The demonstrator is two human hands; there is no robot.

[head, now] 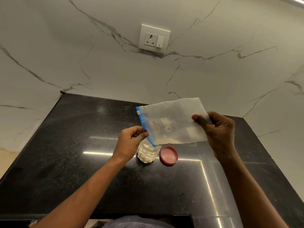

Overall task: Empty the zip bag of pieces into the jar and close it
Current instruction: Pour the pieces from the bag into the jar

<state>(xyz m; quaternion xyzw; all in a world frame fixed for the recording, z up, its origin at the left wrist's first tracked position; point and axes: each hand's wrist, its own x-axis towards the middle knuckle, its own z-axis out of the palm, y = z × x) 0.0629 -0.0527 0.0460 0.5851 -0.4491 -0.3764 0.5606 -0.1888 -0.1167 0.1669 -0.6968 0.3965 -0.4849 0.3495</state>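
Note:
A clear zip bag [172, 122] with a blue zip strip is held tilted above the black counter, its zip end pointing down-left over the jar. My left hand [130, 142] pinches the blue zip edge. My right hand [217, 129] grips the bag's closed bottom end, raised higher. A small clear jar [148, 153] stands open under the bag's lower corner and holds white pieces. A little pale material lies along the bag's lower edge. The red lid [169, 155] lies on the counter just right of the jar, inside facing up.
The black stone counter [82, 153] runs back to a white marble wall. A white socket and switch plate [154, 39] sits on the wall above. The counter's front edge is near my body.

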